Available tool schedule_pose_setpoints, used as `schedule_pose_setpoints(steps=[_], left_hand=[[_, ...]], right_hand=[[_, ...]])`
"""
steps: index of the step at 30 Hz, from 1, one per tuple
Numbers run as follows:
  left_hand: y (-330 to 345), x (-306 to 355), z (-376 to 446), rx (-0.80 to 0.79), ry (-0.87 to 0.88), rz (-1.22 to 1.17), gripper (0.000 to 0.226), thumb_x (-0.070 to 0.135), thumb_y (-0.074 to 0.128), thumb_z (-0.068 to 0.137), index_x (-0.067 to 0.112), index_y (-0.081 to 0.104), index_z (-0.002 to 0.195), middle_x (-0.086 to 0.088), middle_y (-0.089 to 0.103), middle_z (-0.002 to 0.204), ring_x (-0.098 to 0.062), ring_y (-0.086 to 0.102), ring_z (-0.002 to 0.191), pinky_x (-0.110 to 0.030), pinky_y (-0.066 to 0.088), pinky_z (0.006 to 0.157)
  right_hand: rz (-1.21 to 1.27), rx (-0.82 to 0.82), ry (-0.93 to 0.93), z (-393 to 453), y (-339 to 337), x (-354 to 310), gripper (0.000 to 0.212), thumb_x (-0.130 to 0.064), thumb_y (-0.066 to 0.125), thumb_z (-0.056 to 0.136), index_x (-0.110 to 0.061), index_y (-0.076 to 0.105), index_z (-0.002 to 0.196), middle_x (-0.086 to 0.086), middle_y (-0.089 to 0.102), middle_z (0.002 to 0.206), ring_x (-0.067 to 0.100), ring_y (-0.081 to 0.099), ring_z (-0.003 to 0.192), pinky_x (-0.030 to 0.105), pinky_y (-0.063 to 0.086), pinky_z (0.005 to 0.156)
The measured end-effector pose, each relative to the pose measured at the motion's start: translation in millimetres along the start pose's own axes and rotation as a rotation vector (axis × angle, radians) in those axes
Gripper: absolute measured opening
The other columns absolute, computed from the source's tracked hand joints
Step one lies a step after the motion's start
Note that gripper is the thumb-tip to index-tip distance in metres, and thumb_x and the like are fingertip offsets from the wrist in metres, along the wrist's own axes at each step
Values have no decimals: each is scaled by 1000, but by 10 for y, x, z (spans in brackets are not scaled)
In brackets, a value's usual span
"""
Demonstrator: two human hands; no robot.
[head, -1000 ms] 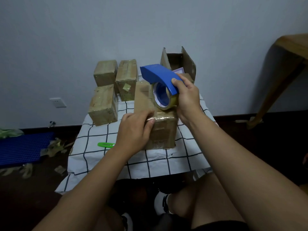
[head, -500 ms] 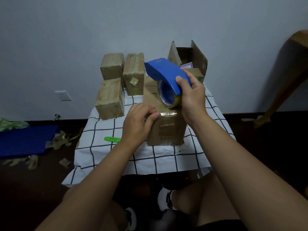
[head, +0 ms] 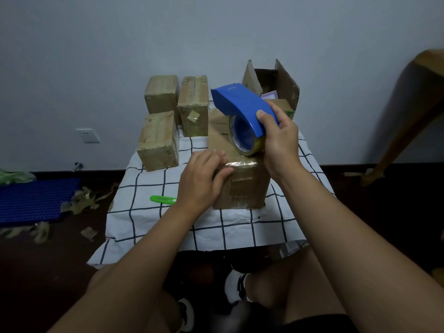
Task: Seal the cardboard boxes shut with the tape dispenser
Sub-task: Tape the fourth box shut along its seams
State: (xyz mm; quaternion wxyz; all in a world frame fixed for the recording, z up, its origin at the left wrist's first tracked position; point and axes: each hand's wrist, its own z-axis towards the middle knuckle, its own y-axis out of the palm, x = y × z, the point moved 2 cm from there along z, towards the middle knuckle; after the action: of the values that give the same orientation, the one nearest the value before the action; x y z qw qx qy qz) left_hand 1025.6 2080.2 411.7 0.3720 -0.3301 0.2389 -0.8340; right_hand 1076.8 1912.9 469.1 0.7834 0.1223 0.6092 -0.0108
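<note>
Box (head: 236,181) at frame centre on table (head: 153,219), right hand (head: 280,143) gripping blue dispenser (head: 242,109) tilted over box top, tape roll touching it, left hand (head: 204,179) pressing box's near-left top edge with curled fingers, taped boxes (head: 159,138) upper left.

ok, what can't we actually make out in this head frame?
- Tape end on the box: left hand covers it, head view.
- Dispenser cutter edge: behind the roll and right hand.
- Open box contents: mostly hidden by its flaps and the dispenser.
- Green tool: partly behind the left wrist.
</note>
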Motion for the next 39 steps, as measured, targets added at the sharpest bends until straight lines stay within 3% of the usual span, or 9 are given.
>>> schedule_pose_setpoints(steps=[5,10,15,18,21,25,27,33,39], left_hand=[[13,-37,-32,-15,-23,-47,37,42,59,91,10,66,109,-2,66,109,-21,54,108,-23,38,91],[8,-24,-2,-14,-22,-68,30,37,66,89,12,66,106,0,66,108,-19,55,105,-26,41,89],[-90,-154,-50,45,-215,-266,39,45,71,83,23,65,115,14,59,124,0,48,118,-13,33,100],[-97,-189,-82,2,-327,-461,30,35,69,88,29,65,117,16,57,130,2,53,117,-22,45,97],[-126,-213,-54,-29,-306,-488,24,30,65,92,31,66,116,11,58,129,-1,59,107,-25,50,90],[-111,-219,-15,-18,-261,-440,15,20,67,91,27,68,105,5,58,121,3,60,97,-10,45,81],[-110,-227,-18,-22,-254,-426,15,18,67,91,26,67,104,5,57,120,4,59,97,-8,44,80],[-102,-260,-49,-72,-252,-444,24,20,70,88,31,64,109,11,52,125,1,58,104,-21,50,85],[-113,-306,-42,-108,-275,-537,27,21,73,86,37,62,105,17,50,124,6,56,103,-8,45,77]], right_hand=[[-5,1,4,-19,-8,-6,39,-27,63,96,-19,58,134,2,65,123,15,65,109,35,58,91],[-11,0,3,-17,10,-17,42,-27,63,94,-15,59,135,3,65,123,17,65,109,36,58,93],[8,-2,19,-7,-13,-16,44,-26,64,94,-15,59,136,4,66,124,19,65,111,40,57,95],[13,-1,14,-2,-27,-12,43,-26,64,94,-15,59,135,5,66,124,19,66,110,40,57,94],[8,-8,12,-1,-21,-12,43,-26,64,94,-15,59,135,6,65,125,20,66,112,40,57,94],[5,-15,15,3,-6,-9,44,-25,64,95,-15,58,137,6,65,126,20,66,112,39,57,94],[-6,-18,15,-2,6,-22,43,-25,63,95,-15,58,137,6,65,126,19,66,111,37,58,92],[2,-16,19,-23,-1,-45,41,-22,63,96,-13,58,136,7,65,125,20,66,112,36,57,93],[15,-15,12,-52,10,-65,29,-21,63,96,-25,61,124,3,67,121,17,67,109,35,57,93]])
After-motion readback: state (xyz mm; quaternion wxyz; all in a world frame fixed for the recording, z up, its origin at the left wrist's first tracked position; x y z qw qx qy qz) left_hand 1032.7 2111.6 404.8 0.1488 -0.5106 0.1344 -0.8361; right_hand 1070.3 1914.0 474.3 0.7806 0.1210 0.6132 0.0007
